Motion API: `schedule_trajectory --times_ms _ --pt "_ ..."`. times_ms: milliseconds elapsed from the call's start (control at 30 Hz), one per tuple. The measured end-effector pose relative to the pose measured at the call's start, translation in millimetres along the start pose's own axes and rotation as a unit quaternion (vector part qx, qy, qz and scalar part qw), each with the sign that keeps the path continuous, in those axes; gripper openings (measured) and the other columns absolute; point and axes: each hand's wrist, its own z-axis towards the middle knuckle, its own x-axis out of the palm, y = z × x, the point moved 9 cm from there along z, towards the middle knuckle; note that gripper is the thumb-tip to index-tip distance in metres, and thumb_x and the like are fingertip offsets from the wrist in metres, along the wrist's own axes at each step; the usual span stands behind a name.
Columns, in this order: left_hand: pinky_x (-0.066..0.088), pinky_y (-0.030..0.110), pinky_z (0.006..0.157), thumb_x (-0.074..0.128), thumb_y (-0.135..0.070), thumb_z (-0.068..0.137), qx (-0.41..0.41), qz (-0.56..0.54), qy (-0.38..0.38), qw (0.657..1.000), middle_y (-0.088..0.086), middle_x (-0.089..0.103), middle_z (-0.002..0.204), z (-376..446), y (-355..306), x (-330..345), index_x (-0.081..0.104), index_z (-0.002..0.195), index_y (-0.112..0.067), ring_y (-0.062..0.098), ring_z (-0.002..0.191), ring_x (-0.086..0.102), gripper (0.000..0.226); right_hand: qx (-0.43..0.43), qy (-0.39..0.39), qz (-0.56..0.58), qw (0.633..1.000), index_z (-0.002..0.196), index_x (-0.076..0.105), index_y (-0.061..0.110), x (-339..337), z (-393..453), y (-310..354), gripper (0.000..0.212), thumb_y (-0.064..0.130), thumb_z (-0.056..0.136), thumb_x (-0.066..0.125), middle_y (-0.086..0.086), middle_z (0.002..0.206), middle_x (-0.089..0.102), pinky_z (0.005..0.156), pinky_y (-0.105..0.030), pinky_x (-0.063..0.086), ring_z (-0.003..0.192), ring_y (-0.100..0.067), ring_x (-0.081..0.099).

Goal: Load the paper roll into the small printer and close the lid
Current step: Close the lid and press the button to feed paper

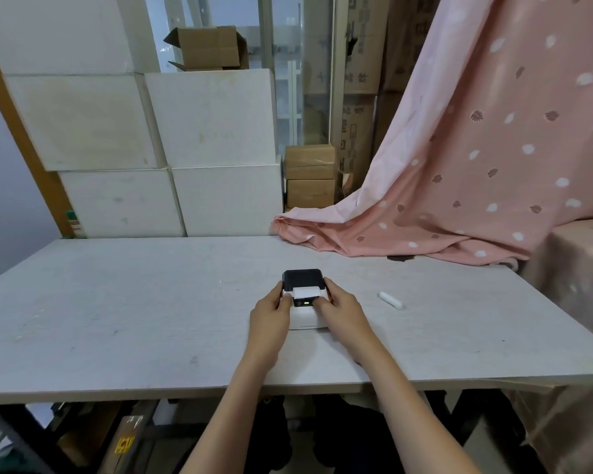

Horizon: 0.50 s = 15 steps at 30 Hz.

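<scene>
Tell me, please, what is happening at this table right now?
A person holds a small white printer with a black hinged lid on the pale wooden table, left hand and right hand on its sides. The lid looks raised, with white paper showing beneath. A small white cylinder lies apart, to the right.

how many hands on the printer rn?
2. Left hand grips the printer on its left side, right hand on its right side.
</scene>
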Motion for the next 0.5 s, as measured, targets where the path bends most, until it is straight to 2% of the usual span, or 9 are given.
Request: schedule_trajectory --times_ms 100,167,300,400,500 --pt "0.046 0.021 0.075 0.042 -0.022 0.104 0.001 -0.005 -0.002 1.000 -0.024 0.065 0.086 -1.1 -2.0 -0.7 0.056 0.092 -0.065 -0.001 0.084 0.058 0.047 0.002 0.002 0.020 1.000 0.121 0.069 0.045 -1.0 1.5 -2.2 0.038 0.024 0.093 0.054 0.010 0.099 0.077 0.070 -0.027 0.045 0.093 -0.014 0.067" --pt "0.046 0.022 0.073 0.041 -0.022 0.104 -0.001 -0.003 -0.002 1.000 -0.020 0.067 0.089 -2.4 -2.6 -0.2 0.056 0.095 -0.064 0.001 0.085 0.059 0.046 0.001 0.003 0.028 1.000 0.119 0.069 0.047 0.5 2.6 -3.7 0.039 0.025 0.092 0.054 0.007 0.101 0.078 0.070 -0.028 0.046 0.097 -0.020 0.069" --pt "0.046 0.024 0.072 0.041 -0.022 0.103 0.002 0.003 -0.001 1.000 -0.014 0.071 0.095 -0.7 -0.4 0.1 0.064 0.110 -0.053 0.008 0.089 0.062 0.039 -0.008 0.006 0.033 0.999 0.116 0.070 0.048 3.0 6.2 -6.8 0.037 0.028 0.089 0.053 -0.004 0.104 0.077 0.071 -0.032 0.046 0.101 -0.031 0.069" --pt "0.047 0.024 0.072 0.041 -0.022 0.103 0.000 0.003 -0.002 1.000 -0.013 0.073 0.100 0.4 1.6 -0.3 0.067 0.122 -0.043 0.011 0.093 0.064 0.039 -0.017 0.007 0.037 0.999 0.116 0.071 0.047 2.5 8.2 -7.0 0.039 0.024 0.090 0.053 0.001 0.099 0.077 0.070 -0.030 0.046 0.092 -0.023 0.067" --pt "0.046 0.022 0.069 0.040 -0.020 0.102 0.000 0.002 -0.001 1.000 -0.013 0.073 0.103 0.7 1.3 0.2 0.066 0.126 -0.041 0.008 0.090 0.062 0.041 -0.030 0.013 0.041 0.999 0.117 0.071 0.050 3.6 9.7 -6.5 0.043 0.029 0.085 0.052 -0.010 0.113 0.074 0.081 -0.034 0.049 0.106 -0.032 0.067"
